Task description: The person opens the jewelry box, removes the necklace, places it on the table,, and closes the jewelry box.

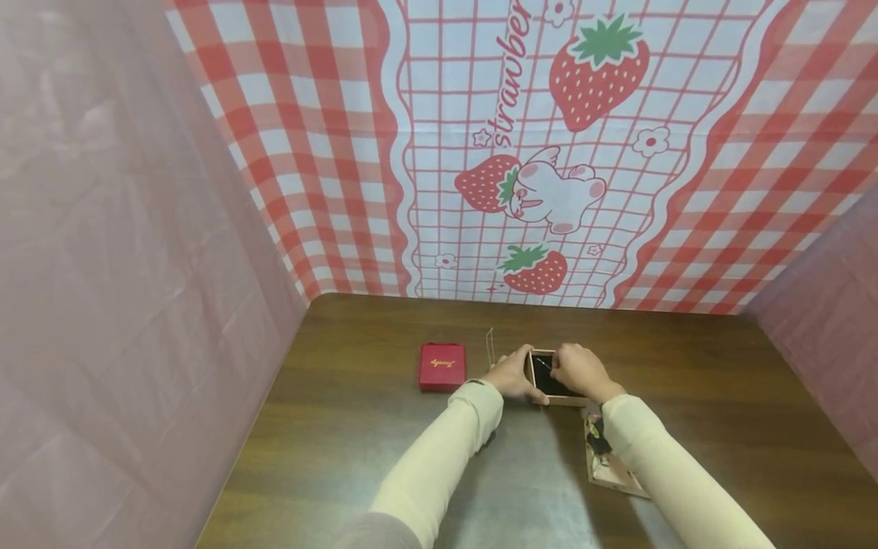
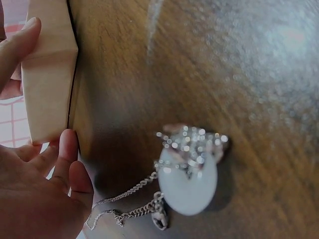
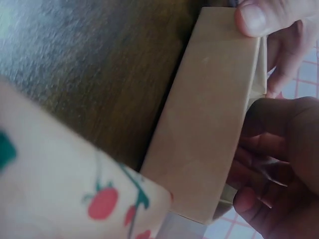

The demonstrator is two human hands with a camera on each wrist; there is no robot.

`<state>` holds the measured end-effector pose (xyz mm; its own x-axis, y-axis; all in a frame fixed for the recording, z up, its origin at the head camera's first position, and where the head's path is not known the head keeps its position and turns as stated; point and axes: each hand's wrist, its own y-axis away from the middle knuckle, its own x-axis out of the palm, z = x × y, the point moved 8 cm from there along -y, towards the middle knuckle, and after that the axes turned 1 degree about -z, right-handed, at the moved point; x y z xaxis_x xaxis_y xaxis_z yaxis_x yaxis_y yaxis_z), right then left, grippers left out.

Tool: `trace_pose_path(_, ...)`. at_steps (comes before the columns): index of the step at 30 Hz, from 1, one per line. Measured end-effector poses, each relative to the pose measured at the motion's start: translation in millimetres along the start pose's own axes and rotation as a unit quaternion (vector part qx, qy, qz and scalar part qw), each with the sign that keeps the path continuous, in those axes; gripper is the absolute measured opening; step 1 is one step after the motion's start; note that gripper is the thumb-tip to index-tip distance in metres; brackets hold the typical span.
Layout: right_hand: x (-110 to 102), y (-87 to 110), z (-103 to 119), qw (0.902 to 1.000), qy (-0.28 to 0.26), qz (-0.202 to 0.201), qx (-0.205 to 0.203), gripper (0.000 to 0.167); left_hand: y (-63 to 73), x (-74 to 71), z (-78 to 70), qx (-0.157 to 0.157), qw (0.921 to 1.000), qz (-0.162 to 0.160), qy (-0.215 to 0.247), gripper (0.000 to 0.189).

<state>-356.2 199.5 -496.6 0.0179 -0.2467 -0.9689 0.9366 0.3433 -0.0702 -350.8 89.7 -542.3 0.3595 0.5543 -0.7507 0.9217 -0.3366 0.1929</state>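
Note:
My left hand [image 1: 513, 375] grips the left end of a small tan box [image 1: 568, 400], thumb at the near corner. The box stands open, with a black lining [image 1: 564, 385]. My right hand [image 1: 581, 371] reaches into it with bent fingers. A thin silvery strand [image 1: 543, 363] lies on the lining and runs up to those fingertips; whether they pinch it is hidden. In the right wrist view the box's plain side [image 3: 199, 109] faces me. Beside my left hand, a necklace with a glossy white pendant [image 2: 189, 184] and silver chain [image 2: 134, 191] lies on the table.
A red box [image 1: 442, 367] with gold lettering stands left of my left hand. Under my right forearm lies a flat, floral-printed piece [image 1: 613, 479] like a lid. The brown wooden table [image 1: 343, 427] meets a strawberry-print cloth [image 1: 439, 229] behind and pink cloth at both sides.

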Motion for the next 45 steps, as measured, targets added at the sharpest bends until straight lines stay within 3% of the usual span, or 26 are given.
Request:
trace_pose_path(12, -8, 0.9, 4, 0.9968, -0.077, -0.018, -0.003, 0.012, 0.1, 1.8, 0.2, -0.005, 0.9998, 0.014, 0.010, 0.103)
trace_pose_path(31, -23, 11.0, -1, 0.9892, -0.139, -0.047, 0.001, 0.007, 0.0, 1.0, 0.3, 0.011, 0.9997, 0.010, 0.019, 0.103)
trace_pose_path(45, -48, 18.8, -1, 0.9834, -0.169, -0.063, 0.019, 0.005, -1.7, 1.3, 1.0, 0.014, 0.9993, 0.016, 0.032, 0.104)
